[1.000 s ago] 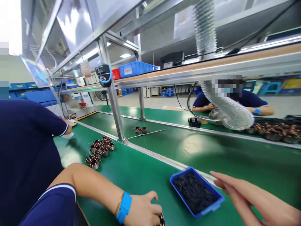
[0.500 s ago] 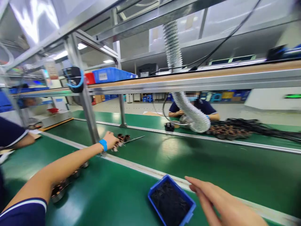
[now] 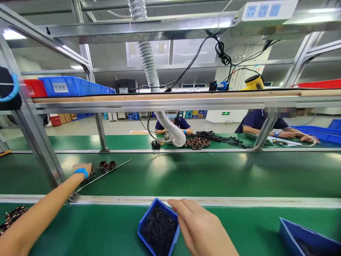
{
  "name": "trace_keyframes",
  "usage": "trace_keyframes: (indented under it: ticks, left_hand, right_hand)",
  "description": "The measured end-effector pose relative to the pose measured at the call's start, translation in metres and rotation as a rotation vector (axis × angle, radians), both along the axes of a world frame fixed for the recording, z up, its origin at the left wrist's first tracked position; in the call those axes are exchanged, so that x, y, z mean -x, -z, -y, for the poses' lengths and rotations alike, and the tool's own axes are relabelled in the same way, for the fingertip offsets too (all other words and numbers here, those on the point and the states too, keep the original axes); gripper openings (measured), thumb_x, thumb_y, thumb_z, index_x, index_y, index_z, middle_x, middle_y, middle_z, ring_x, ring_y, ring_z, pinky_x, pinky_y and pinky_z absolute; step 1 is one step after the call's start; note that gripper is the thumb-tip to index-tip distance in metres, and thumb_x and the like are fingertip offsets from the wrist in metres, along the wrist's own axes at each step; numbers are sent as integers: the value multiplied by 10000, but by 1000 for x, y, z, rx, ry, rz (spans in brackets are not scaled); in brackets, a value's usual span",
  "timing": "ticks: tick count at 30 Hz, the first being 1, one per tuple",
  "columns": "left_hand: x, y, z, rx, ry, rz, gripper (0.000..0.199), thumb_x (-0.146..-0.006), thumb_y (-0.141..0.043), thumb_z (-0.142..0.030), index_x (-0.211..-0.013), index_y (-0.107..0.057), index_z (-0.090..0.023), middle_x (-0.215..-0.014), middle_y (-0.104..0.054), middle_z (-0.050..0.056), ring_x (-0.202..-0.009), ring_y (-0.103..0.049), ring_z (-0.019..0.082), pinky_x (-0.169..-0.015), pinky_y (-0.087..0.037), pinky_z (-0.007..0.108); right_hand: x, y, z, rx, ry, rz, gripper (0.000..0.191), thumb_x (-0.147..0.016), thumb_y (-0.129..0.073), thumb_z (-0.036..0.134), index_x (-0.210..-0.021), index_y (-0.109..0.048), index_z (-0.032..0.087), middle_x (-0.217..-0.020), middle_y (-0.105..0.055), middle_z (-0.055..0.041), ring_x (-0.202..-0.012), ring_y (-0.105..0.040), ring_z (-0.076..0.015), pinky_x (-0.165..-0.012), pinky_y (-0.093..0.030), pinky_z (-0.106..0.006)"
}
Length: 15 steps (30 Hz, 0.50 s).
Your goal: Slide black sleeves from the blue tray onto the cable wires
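On the far left my left hand (image 3: 84, 167), with a blue wristband, is closed around a copper-wound motor stator (image 3: 91, 174), mostly hidden by the fingers. Just right of it lie more copper-wound stators (image 3: 107, 166), apart from the hand, and a thin pale rod (image 3: 106, 173) slants past them. Low in the middle, my right hand (image 3: 198, 225) is stretched out flat, fingers together and holding nothing. Its fingertips are at the right edge of a blue bin (image 3: 144, 237) full of thin black pieces; whether they touch it I cannot tell.
Further stators (image 3: 16, 213) sit by my left forearm. A second blue bin (image 3: 309, 234) stands at lower right. Metal posts (image 3: 39, 142) and a shelf edge (image 3: 186, 103) frame the green bench. Across it, two people work near a ribbed duct (image 3: 170, 129) and black cables (image 3: 221, 138).
The view has swung to the right, bringing in the second bin and another person. My left hand remains at the stators; my right hand now sits closer against the bin's edge.
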<state>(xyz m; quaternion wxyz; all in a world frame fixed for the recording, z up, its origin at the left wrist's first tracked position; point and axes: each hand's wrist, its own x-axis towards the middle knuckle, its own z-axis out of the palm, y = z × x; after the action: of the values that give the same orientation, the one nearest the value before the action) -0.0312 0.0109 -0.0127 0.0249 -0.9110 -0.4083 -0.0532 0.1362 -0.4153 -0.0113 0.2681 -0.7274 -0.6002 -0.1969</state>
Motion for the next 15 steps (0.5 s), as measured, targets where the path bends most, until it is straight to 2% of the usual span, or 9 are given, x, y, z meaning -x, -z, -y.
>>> trace_keyframes:
  ticks: [2,3,5,7,9,10,12,13,15]
  left_hand:
    - [1,8,31,-11,27,0,344,-906,-550,-188,-1238,-575,-106,-1206,-613,154,-1127,-576,303,-997,-410,534]
    - [4,16,54,-8,83,9,409,-891,-538,-161,-1298,-548,-125,-1257,-595,163,-1170,-558,312,-1021,-395,525]
    - [14,40,109,27,290,33,484,-900,-541,-232,-1379,-492,-275,-1388,-537,66,-1289,-484,245,-1105,-357,413]
    - [26,71,166,76,608,161,595,-899,-559,-356,-1464,-377,-320,-1481,-441,82,-1357,-409,295,-1151,-290,517]
    - [31,100,214,116,793,206,873,-800,-646,-592,-1528,-233,-343,-1565,-307,117,-1418,-295,395,-1145,-194,663]
    - [29,112,232,119,826,229,1011,-728,-668,-688,-1544,-183,-340,-1593,-236,139,-1436,-225,447,-1122,-160,718]
    - [16,129,259,113,799,272,1089,-684,-651,-763,-1553,-146,-344,-1622,-120,162,-1446,-117,510,-1077,-125,780]
    - [6,134,268,115,781,274,1058,-686,-643,-770,-1545,-166,-377,-1631,-83,152,-1441,-103,528,-1058,-129,797]
    - [-16,139,282,162,793,238,1039,-641,-684,-767,-1513,-209,-462,-1639,-84,107,-1410,-172,561,-1010,-186,821]
  right_hand:
    - [11,-5,1,17,-23,-24,430,-856,-386,18,-1127,-658,211,-900,-727,-58,-764,-713,-198,-644,-583,-281]
    - [16,-8,2,11,-34,-36,425,-860,-389,20,-1124,-660,214,-904,-728,-57,-767,-712,-197,-648,-578,-281]
    - [24,-15,5,1,-64,-60,417,-871,-392,27,-1125,-660,221,-924,-732,-53,-789,-711,-196,-668,-575,-286]
    - [25,-20,12,-16,-89,-79,395,-898,-390,46,-1126,-655,228,-946,-738,-42,-817,-714,-187,-694,-576,-288]
    - [18,-19,28,-63,-65,-67,355,-937,-385,85,-1137,-643,226,-954,-743,-37,-842,-718,-177,-718,-582,-288]
    - [12,-16,39,-104,-25,-40,333,-954,-387,111,-1141,-637,225,-948,-745,-36,-841,-723,-175,-716,-586,-286]
    - [1,-5,64,-174,58,35,297,-969,-420,169,-1169,-627,239,-950,-750,-34,-834,-733,-180,-690,-597,-284]
    - [-4,1,75,-179,74,80,294,-964,-455,207,-1202,-620,262,-969,-751,-31,-837,-738,-189,-674,-603,-286]
    - [-11,12,88,-199,77,98,291,-968,-464,273,-1186,-649,327,-954,-743,-39,-825,-736,-218,-651,-606,-319]
